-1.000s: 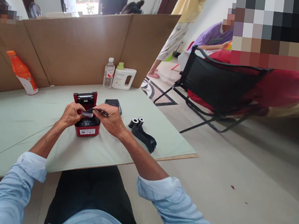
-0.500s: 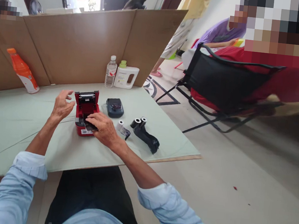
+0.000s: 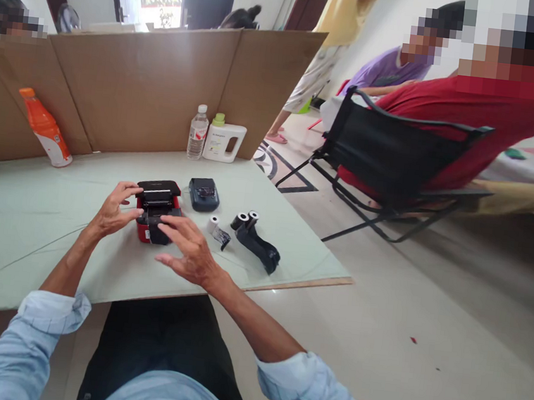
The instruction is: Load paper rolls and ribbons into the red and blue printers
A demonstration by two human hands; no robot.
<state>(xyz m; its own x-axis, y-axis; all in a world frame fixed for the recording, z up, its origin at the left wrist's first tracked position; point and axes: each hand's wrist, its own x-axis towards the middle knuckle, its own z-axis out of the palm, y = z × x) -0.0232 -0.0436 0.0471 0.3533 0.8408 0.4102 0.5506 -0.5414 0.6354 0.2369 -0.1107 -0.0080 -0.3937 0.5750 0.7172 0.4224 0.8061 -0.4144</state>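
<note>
**user1:** what are the hands actually doing?

**user2:** left hand (image 3: pixel 112 210) is open with the fingers spread, just fingertips on the left edge of the red printer (image 3: pixel 159 189), not clamped on anything. right hand (image 3: pixel 186 250) is splayed too, tips resting on the printer's front.

**user1:** and the printer is where?

**user2:** on the pale green table (image 3: pixel 16 224), black lid down. dark blue device (image 3: pixel 204 193) is just beside it. a paper roll (image 3: pixel 214 222) and a black holder (image 3: pixel 257 245) are off to the right.
</note>
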